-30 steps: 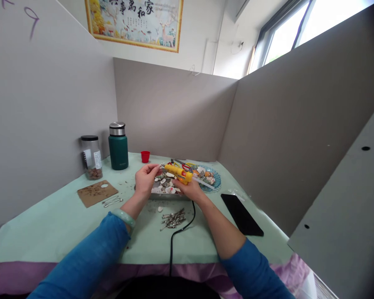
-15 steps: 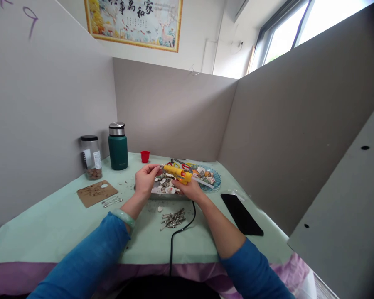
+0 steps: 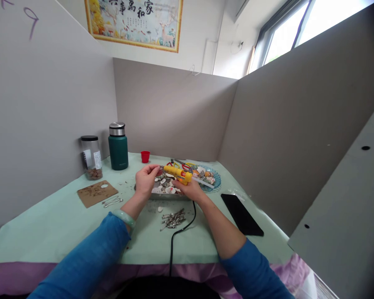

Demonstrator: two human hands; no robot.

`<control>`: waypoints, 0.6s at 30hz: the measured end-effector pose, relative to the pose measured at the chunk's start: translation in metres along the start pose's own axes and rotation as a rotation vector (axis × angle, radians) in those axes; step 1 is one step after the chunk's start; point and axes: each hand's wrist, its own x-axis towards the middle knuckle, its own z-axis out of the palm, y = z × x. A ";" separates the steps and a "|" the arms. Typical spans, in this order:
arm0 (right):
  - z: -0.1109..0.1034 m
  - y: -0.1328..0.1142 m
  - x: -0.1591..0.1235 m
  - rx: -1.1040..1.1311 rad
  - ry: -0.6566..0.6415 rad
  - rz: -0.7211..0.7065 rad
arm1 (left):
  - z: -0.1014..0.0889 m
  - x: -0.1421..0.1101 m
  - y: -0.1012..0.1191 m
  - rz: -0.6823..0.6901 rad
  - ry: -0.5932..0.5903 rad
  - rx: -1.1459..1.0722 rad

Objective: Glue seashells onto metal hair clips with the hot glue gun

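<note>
My right hand [image 3: 188,189] is wrapped round the handle of a yellow hot glue gun [image 3: 178,173], its nozzle pointing left. A translucent glue stick [image 3: 203,182] juts from the gun's back end. The fingertips of my left hand [image 3: 146,180] are pinched together right at the nozzle; what they hold is too small to make out. Below both hands sits a metal tray [image 3: 165,197] with many pale shells and pebbles [image 3: 166,185]. Nearer me lie a pile of metal pin clasps [image 3: 173,219] and one white shell piece [image 3: 160,209].
A black cord [image 3: 172,245] runs from the gun over the table's front edge. At left are a brown board [image 3: 96,194], safety pins [image 3: 112,202], a jar [image 3: 90,158] and a green thermos [image 3: 118,149]. Behind stand a red cup [image 3: 145,156] and a blue plate [image 3: 217,182]; a black tablet [image 3: 241,214] lies right.
Both hands stay nearly still. The glue gun's nozzle has shifted very slightly at my left fingertips.
</note>
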 end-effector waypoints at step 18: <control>-0.004 0.006 0.004 -0.134 0.093 -0.050 | 0.001 -0.001 0.007 0.023 0.039 -0.001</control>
